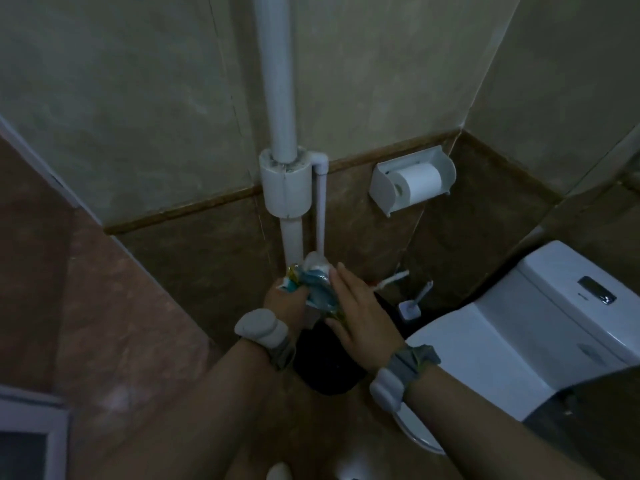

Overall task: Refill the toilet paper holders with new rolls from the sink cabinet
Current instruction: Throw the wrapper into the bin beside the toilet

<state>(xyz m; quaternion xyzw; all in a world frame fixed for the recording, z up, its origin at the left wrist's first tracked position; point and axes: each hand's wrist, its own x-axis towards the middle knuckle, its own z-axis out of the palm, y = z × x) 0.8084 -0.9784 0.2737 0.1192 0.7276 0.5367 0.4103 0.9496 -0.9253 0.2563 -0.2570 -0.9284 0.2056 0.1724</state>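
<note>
At lower centre, a crumpled blue-and-white plastic wrapper (pixel 317 289) is gripped by the left hand (pixel 282 301) and pressed by the flat right hand (pixel 360 317) over a round black bin (pixel 329 374). A white paper roll (pixel 422 180) is seated in the white plastic wall holder (pixel 381 187), centre right. The step in hand is probably disposal of the wrapper; next it must be released into the bin.

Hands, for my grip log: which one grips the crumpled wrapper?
The left hand: it curls round the wrapper; the right hand lies straight-fingered against it.

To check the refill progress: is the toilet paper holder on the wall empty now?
No, a white roll sits inside the wall holder, filling most of it.
</note>
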